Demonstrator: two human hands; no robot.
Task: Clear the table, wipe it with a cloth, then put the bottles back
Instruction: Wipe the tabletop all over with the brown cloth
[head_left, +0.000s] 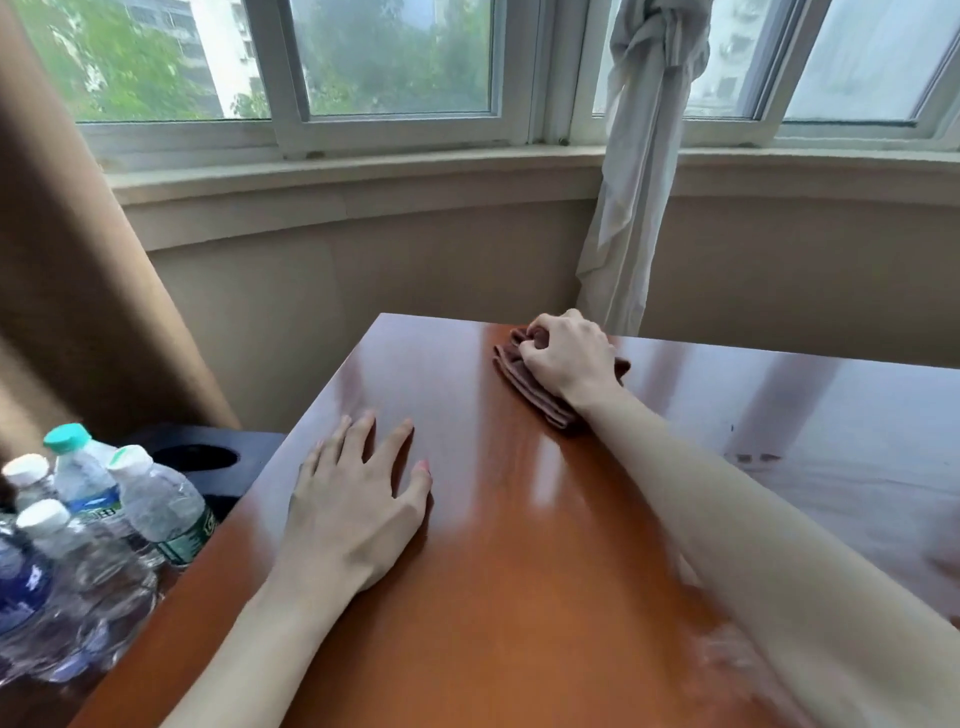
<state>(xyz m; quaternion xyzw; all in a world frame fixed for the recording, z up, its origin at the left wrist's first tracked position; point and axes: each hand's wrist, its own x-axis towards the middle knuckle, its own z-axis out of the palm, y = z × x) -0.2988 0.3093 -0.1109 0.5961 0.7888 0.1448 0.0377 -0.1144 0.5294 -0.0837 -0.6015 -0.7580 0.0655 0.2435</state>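
A glossy reddish-brown wooden table (519, 519) fills the lower centre and right of the frame, its far edge running from the middle of the picture toward the right border. Near that far edge, just right of centre, the right hand (569, 358) sits on a folded reddish-brown cloth (524, 384), its fingers curled into the fabric and clenching it against the tabletop; the cloth pokes out to the left of the hand and below it, beside the wrist, and the bare forearm stretches down to the lower right corner. The left hand (358, 499) lies in the lower centre, palm down on the bare wood, fingers straight and slightly spread, grasping nothing, well apart from the cloth. At the lower left, off the table's left edge, a cluster of clear plastic water bottles (104, 530) stands crowded together: one has a teal cap, the others have white caps, some carry green-and-white labels and the nearest one a dark blue label; the closest bottles are blurred. Just behind them, at left centre, is a dark, black-looking piece with a round hole in its top (208, 457); what it is cannot be told. A brown curtain (67, 291) hangs down the left side of the frame. Across the top runs a white-framed window (395, 124) above a beige sill, and a knotted white sheer curtain (639, 171) hangs at upper right, ending just behind the table's far edge.
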